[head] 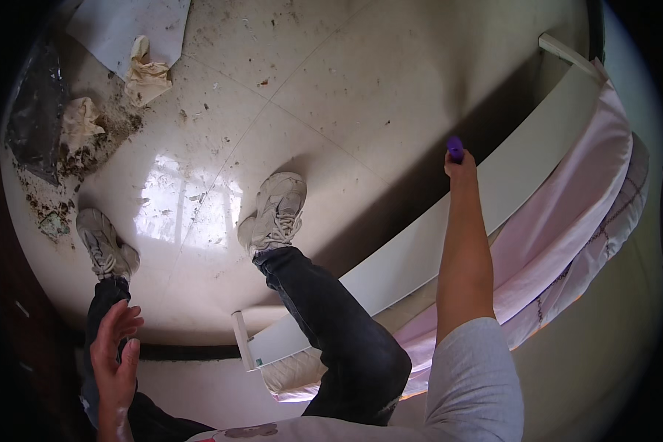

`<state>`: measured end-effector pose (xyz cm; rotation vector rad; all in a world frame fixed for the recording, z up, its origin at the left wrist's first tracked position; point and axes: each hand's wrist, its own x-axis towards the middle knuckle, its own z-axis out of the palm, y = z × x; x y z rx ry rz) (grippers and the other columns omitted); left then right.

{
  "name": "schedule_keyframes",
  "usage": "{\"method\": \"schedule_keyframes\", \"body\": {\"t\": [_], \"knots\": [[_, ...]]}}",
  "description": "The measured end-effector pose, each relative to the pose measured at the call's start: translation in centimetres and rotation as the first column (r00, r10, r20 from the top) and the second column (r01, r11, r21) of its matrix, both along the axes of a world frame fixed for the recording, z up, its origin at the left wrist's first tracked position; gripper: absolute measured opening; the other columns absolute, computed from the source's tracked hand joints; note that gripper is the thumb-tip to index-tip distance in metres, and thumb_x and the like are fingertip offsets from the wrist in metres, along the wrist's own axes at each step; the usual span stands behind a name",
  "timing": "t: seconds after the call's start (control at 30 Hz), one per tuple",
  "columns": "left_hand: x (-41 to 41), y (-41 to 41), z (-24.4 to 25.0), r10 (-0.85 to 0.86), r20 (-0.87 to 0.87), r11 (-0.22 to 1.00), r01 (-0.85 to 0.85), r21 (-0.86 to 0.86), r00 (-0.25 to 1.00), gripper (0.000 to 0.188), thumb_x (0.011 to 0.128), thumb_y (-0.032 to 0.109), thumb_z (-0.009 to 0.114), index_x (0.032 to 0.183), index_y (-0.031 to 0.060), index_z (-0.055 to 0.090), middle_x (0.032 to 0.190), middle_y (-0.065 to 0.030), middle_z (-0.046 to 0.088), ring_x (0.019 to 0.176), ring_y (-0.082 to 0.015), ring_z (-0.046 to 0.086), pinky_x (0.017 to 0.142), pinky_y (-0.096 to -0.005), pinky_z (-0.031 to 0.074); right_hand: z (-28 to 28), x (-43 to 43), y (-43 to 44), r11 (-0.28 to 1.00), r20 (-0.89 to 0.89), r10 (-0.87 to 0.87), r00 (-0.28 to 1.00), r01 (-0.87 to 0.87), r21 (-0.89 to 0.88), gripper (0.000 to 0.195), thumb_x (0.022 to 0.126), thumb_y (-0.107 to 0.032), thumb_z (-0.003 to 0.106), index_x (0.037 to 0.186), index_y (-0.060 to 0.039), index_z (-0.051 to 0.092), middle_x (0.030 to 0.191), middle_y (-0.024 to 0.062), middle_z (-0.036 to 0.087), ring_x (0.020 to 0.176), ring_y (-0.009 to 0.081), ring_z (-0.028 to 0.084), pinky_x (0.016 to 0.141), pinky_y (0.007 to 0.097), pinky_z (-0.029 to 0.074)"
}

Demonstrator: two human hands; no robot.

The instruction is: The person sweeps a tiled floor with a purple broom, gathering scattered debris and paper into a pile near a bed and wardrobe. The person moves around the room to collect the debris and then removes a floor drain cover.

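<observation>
My right hand [463, 167] reaches forward at the end of an outstretched arm, beside the bed's white side rail. Its fingers are closed around a purple handle [454, 147]; whatever the handle belongs to cannot be made out. At the lower left, my left hand [115, 353] is raised over my left leg, thumb and fingers apart, holding nothing. Both of my shoes, a left sneaker [102, 243] and a right sneaker [279, 210], rest on the dirty tiled floor [331, 110].
A bed with a white side rail [403, 265] and pink bedding [563, 182] runs along the right. Dark dirt [83, 157] gathers at the left near a black plastic bag [36, 116], crumpled paper [80, 121], another crumpled piece [148, 77] and a white sheet [135, 33].
</observation>
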<state>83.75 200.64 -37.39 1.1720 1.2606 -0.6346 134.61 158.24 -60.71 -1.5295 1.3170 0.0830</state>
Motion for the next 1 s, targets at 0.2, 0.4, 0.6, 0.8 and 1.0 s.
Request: {"method": "schedule_keyframes", "body": {"t": [0.2,0.4,0.6,0.8,1.0], "knots": [[0.4,0.3,-0.4,-0.033,0.029,0.999,0.034,-0.006,0.999,0.047,0.079,0.015,0.053,0.121,0.0002,0.043,0.106,-0.0147,0.057,0.094,-0.0219,0.057,0.083,-0.0323,0.043,1.1,1.1,4.5,0.999,0.036,-0.001,0.999,-0.001,0.053,0.003,0.078,-0.001,0.05,0.079,-0.0019,0.047,0.077,0.0057,0.054,0.065,0.0167,0.055,0.057,0.0297,0.051],[0.3,0.7,0.4,-0.027,0.055,1.0,0.026,0.014,0.998,0.047,0.078,0.014,0.054,0.121,-0.0005,0.043,0.106,-0.0146,0.057,0.094,-0.0217,0.056,0.084,-0.0318,0.042,1.4,0.9,11.5,0.958,-0.003,0.286,0.958,-0.286,0.034,0.004,0.075,0.002,0.048,0.073,-0.0007,0.045,0.07,0.0066,0.051,0.06,0.0175,0.054,0.054,0.0291,0.049],[0.0,1.5,0.9,0.014,0.109,1.0,-0.013,-0.01,0.994,0.047,0.076,0.01,0.055,0.12,-0.0015,0.043,0.107,-0.015,0.056,0.095,-0.0219,0.056,0.083,-0.0315,0.042,6.1,8.6,7.8,0.818,-0.101,0.563,0.82,-0.535,0.211,0.011,0.076,0.0,0.049,0.07,-0.005,0.042,0.058,0.0057,0.045,0.052,0.0164,0.048,0.052,0.0298,0.046],[-0.9,1.2,1.6,0.055,0.161,0.998,-0.054,-0.006,0.985,0.047,0.073,0.0,0.053,0.119,-0.0009,0.044,0.107,-0.0153,0.057,0.094,-0.0218,0.057,0.082,-0.0309,0.043,8.7,0.2,11.3,0.707,-0.175,0.706,0.686,-0.697,0.119,0.012,0.08,-0.006,0.049,0.069,-0.0026,0.046,0.055,0.0079,0.046,0.049,0.019,0.047,0.046,0.0334,0.043],[-2.8,0.4,1.7,0.0,0.252,1.0,0.001,-0.004,0.968,0.046,0.074,-0.003,0.056,0.119,0.001,0.045,0.105,-0.014,0.058,0.091,-0.0203,0.058,0.08,-0.0295,0.045,12.1,-7.6,8.5,0.723,0.007,0.689,0.725,-0.688,0.064,0.009,0.081,-0.01,0.05,0.075,-0.0065,0.044,0.053,0.0034,0.042,0.044,0.0124,0.042,0.039,0.0258,0.038]]}}
